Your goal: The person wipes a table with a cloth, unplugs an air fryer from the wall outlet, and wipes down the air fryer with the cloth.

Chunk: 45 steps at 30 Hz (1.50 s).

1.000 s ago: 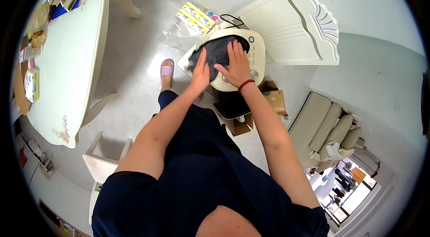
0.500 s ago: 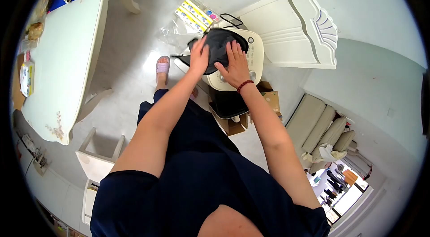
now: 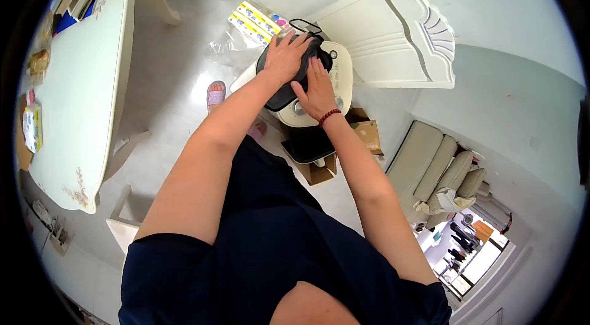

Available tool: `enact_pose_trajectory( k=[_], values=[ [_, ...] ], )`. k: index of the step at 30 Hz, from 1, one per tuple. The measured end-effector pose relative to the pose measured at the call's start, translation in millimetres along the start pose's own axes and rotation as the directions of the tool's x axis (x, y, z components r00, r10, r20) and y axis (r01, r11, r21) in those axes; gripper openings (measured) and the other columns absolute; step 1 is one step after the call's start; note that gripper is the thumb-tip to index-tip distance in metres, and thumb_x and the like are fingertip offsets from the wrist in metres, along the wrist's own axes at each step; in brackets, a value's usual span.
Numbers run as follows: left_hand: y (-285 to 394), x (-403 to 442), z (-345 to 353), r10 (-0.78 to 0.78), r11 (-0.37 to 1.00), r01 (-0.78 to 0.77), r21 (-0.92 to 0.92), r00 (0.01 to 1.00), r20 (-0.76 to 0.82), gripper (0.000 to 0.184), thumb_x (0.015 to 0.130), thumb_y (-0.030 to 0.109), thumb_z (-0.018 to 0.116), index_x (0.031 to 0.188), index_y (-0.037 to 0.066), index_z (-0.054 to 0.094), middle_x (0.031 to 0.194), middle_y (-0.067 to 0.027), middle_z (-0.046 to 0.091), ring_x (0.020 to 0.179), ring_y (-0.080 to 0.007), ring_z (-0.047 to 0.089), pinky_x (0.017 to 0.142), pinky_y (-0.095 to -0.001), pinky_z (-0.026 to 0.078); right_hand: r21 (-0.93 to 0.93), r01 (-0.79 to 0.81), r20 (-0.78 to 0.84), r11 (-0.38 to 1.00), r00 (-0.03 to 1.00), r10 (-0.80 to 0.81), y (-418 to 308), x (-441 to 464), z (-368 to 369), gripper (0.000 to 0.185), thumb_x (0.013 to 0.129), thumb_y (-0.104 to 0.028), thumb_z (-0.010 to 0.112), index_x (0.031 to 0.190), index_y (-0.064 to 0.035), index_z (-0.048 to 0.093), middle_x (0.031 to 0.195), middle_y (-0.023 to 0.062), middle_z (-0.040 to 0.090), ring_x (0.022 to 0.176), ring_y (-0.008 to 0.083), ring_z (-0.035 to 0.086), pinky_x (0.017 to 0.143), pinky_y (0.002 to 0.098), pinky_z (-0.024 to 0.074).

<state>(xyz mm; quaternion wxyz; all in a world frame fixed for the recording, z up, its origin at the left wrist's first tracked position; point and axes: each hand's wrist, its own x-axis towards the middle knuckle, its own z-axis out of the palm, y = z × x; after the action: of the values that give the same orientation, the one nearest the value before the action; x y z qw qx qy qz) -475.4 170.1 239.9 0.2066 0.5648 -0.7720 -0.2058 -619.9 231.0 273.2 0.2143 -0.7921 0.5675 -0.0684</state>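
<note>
A soft black bag-like piece (image 3: 281, 97) lies on top of a cream appliance with round knobs (image 3: 342, 73). My left hand (image 3: 286, 61) rests on the black piece from above, its fingers spread. Flat against the piece's right side is my right hand (image 3: 316, 90), thumb held apart from the outstretched fingers, a beaded bracelet on the wrist. Both hands cover much of the black piece, so I cannot tell its exact kind. A black cord (image 3: 305, 24) loops out behind it.
Yellow-and-white tissue packs (image 3: 253, 21) lie in clear plastic behind the appliance. An open cardboard box (image 3: 319, 172) stands below it, another box (image 3: 367, 134) to the right. A white carved panel (image 3: 381, 36) leans nearby. A pale table (image 3: 80, 91) stands at left.
The black piece's left part, earlier stretched out with a strap end showing, is now folded inward. My left hand has moved up and across onto it; my right hand stays on its right side.
</note>
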Motion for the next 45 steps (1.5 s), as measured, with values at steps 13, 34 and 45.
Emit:
enact_pose_trajectory(
  k=[13, 34, 45],
  values=[
    [-1.1, -101.2, 22.9, -0.099, 0.883, -0.004, -0.468, 0.976, -0.195, 0.065, 0.079, -0.007, 0.045, 0.142, -0.010, 0.029, 0.152, -0.0335, 0.014, 0.137, -0.0548, 0.018, 0.113, -0.0513, 0.025, -0.197, 0.282, 0.237, 0.939, 0.943, -0.233, -17.6, -20.3, -17.3, 0.099, 0.082, -0.069, 0.051, 0.146, 0.0023, 0.029, 0.154, 0.0187, 0.026, 0.144, 0.0321, 0.021, 0.116, 0.0501, 0.0171],
    [25.4, -210.2, 43.5, -0.532, -0.039, 0.532, -0.846, 0.705, 0.469, 0.019, 0.094, 0.017, 0.058, 0.087, 0.003, 0.067, 0.077, 0.0008, 0.063, 0.068, -0.0068, 0.054, 0.061, -0.0238, 0.045, -0.119, 0.205, -0.015, 0.971, 0.978, -0.209, -61.2, -126.8, 15.6, 0.072, 0.088, -0.045, 0.059, 0.138, 0.0034, 0.042, 0.144, 0.0164, 0.043, 0.136, 0.0295, 0.038, 0.114, 0.0503, 0.0228],
    [59.6, -191.9, 17.7, -0.494, 0.403, 0.614, -0.679, 0.770, 0.403, 0.024, 0.090, 0.023, 0.065, 0.092, -0.001, 0.068, 0.065, -0.0036, 0.062, 0.061, -0.0105, 0.057, 0.058, -0.0286, 0.047, -0.171, -0.126, -0.137, 0.977, 0.985, 0.103, -17.1, -162.3, 3.5, 0.067, 0.090, -0.041, 0.057, 0.139, 0.0016, 0.041, 0.146, 0.0186, 0.040, 0.135, 0.0316, 0.036, 0.112, 0.0514, 0.0229]
  ],
)
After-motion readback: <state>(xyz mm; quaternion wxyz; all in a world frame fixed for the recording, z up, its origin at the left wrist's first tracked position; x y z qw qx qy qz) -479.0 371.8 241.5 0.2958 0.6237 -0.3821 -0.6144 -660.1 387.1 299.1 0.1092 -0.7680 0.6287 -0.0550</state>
